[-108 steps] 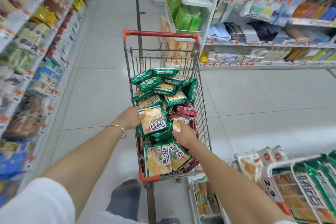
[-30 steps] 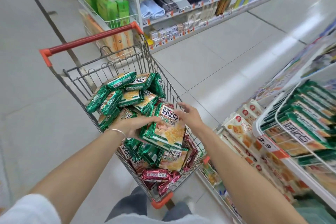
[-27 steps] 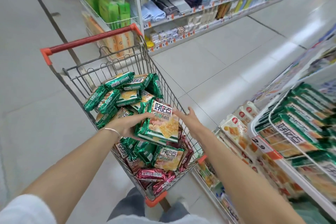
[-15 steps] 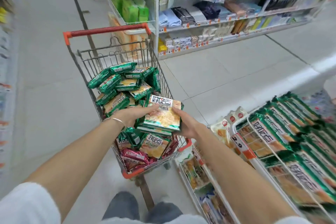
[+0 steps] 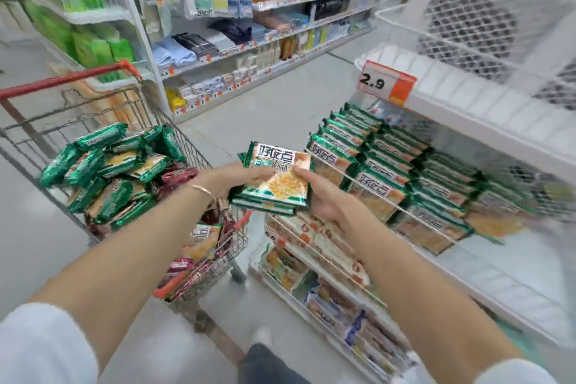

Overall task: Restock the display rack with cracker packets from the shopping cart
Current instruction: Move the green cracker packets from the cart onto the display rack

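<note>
1. Head view, item in hand: a small stack of cracker packets [image 5: 277, 184], green-edged, is held between both hands in the gap between cart and rack.
2. Left hand [image 5: 230, 179]: grips the stack's left edge, thumb on the top face.
3. Right hand [image 5: 324, 196]: cupped at the stack's right edge, thumb on top.
4. Shopping cart [image 5: 62, 81]: to the left of the left hand, heaped with green packets [image 5: 115, 165]. Red packets [image 5: 177, 176] lie just beside the left wrist.
5. Display rack [image 5: 498, 259]: just right of the right hand. Rows of matching rack packets [image 5: 389, 171] fill the tier's far part, and a bare stretch lies beyond the right forearm. A price tag [image 5: 386, 82] sits above.
6. Risk, judged: the film looks slick and the stack is pinched at its edges only. Tilting it toward the tier could let a lower packet slide out onto the lower shelves [image 5: 327, 259] or the floor under the hands.
7. Risk, judged: the tier's wire front could snag the stack, and a hard push could knock over the seated rows.
8. Not legible: the packet count in the stack and the right fingers beneath it. The rack's far right is lost in blur, the left forearm hides part of the cart's near end, and the lower-shelf goods are blurred.
</note>
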Motion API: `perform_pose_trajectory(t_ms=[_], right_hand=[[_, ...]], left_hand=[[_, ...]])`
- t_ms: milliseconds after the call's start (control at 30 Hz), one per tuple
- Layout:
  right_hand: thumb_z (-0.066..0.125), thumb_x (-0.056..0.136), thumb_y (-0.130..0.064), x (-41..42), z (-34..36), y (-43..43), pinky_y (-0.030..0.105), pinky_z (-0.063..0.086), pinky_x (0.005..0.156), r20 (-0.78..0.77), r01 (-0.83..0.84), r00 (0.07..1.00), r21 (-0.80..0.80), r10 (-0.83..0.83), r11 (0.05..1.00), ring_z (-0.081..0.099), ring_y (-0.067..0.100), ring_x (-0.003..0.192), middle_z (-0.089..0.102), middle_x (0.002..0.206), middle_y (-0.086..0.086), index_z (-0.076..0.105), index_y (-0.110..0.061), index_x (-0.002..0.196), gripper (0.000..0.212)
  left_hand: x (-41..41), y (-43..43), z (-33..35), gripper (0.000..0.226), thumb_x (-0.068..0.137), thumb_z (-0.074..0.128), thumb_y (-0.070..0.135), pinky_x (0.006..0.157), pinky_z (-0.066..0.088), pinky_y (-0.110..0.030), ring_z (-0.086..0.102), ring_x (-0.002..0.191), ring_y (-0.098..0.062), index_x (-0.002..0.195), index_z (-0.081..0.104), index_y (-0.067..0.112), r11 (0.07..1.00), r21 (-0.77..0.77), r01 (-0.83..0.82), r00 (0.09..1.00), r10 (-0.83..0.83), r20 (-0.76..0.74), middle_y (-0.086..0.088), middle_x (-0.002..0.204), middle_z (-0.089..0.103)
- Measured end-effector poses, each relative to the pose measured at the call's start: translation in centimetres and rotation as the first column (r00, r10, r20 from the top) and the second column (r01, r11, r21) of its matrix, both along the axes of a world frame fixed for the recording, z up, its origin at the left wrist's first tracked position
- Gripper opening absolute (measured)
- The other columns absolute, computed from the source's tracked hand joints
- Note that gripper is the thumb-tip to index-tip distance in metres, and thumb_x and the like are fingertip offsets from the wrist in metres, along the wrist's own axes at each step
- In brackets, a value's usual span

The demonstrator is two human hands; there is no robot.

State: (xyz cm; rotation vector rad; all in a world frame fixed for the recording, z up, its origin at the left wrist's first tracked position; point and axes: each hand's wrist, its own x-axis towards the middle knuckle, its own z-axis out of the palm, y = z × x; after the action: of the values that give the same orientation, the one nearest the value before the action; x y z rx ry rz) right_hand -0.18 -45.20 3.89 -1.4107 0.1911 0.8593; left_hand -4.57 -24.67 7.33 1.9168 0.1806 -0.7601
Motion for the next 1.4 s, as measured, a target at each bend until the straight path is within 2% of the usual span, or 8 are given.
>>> perform_pose_trajectory(t_ms=[133,233,367,633,800,900,1167,1400], right_hand=[[0.059,0.097,-0.042,-3.0,1.4,-9.4,0.04,0.055,0.091,0.023,0.172,0.985,-0.021,-0.172,0.985,0.07,0.025,0.097,0.074,0.109,0.01,0.062,-0.01,0.118,0.039],[0.059,0.097,-0.043,-4.9,2.4,-16.6,0.041,0.053,0.097,0.049,0.293,0.955,-0.029,-0.292,0.956,0.07,0.025,0.098,0.074,0.109,0.008,0.066,-0.013,0.109,0.033],[0.057,0.098,-0.042,-6.9,3.4,-26.8,0.035,0.057,0.079,0.08,0.43,0.901,-0.023,-0.427,0.903,0.071,0.021,0.086,0.074,0.097,0.006,0.065,-0.013,0.107,0.032],[0.063,0.093,-0.036,-7.2,3.5,-44.9,0.035,0.055,0.081,0.193,0.588,0.788,0.045,-0.585,0.808,0.072,0.021,0.083,0.076,0.096,0.005,0.066,-0.014,0.107,0.027],[0.067,0.092,-0.019,-7.0,-1.0,-51.2,0.041,0.054,0.094,0.305,0.609,0.75,0.025,-0.587,0.793,0.072,0.022,0.089,0.076,0.102,0.006,0.064,-0.011,0.115,0.024],[0.075,0.084,-0.006,-6.7,-5.4,-52.0,0.039,0.057,0.079,0.343,0.588,0.782,-0.131,-0.52,0.798,0.07,0.025,0.097,0.071,0.116,0.01,0.049,-0.009,0.133,0.055],[0.083,0.076,-0.006,-3.9,-7.0,-52.5,0.039,0.054,0.074,0.285,0.503,0.863,-0.42,-0.417,0.755,0.061,0.027,0.107,0.059,0.122,0.006,0.028,-0.026,0.139,0.086],[0.084,0.072,-0.013,-1.5,-8.0,-50.3,0.044,0.056,0.092,0.534,0.592,0.774,-0.418,-0.34,0.689,0.063,0.029,0.111,0.062,0.13,0.007,0.035,-0.021,0.142,0.086]], left_hand=[[0.4,-9.1,1.0,0.068,0.075,0.061,0.074,0.116,0.036,-0.052,0.044,0.14,-0.021,0.128,0.065,0.032,0.988,-0.033,0.148,0.989,-0.148,0.006,0.006,0.149,0.049],[1.5,-16.1,1.9,0.06,0.061,0.059,0.093,0.121,0.02,-0.06,0.029,0.15,-0.023,0.106,0.07,0.055,0.951,0.02,0.308,0.951,-0.308,0.016,0.003,0.157,0.042],[1.1,-26.8,4.4,0.088,0.084,0.051,0.079,0.122,0.017,-0.055,0.014,0.154,-0.03,0.155,0.035,0.028,0.939,0.088,0.334,0.936,-0.341,0.089,-0.005,0.167,0.015],[2.7,-45.2,4.9,0.114,0.07,0.051,0.093,0.122,0.018,-0.048,0.019,0.152,-0.031,0.159,0.026,0.026,0.856,0.291,0.427,0.812,-0.504,0.293,-0.009,0.167,0.014],[2.7,-51.6,1.6,0.088,0.084,0.075,0.053,0.106,0.035,-0.024,0.045,0.138,-0.028,0.15,0.039,0.008,0.865,0.33,0.377,0.757,-0.493,0.429,-0.011,0.152,0.046],[3.4,-52.7,-2.9,0.099,0.071,0.076,0.07,0.113,0.035,-0.036,0.047,0.136,-0.027,0.146,0.042,0.015,0.757,0.57,0.32,0.712,-0.589,0.382,-0.005,0.15,0.05],[7.3,-53.3,-8.3,0.127,0.069,0.07,0.078,0.124,0.009,-0.055,0.01,0.155,-0.03,0.161,0.004,0.022,0.423,0.902,0.084,0.505,-0.799,0.327,-0.009,0.167,0.017],[9.2,-54.2,-9.2,0.116,0.078,0.084,0.038,0.122,0.015,-0.058,0.016,0.153,-0.029,0.16,0.004,0.019,0.387,0.92,-0.056,0.593,-0.729,0.342,-0.011,0.168,0.01]])
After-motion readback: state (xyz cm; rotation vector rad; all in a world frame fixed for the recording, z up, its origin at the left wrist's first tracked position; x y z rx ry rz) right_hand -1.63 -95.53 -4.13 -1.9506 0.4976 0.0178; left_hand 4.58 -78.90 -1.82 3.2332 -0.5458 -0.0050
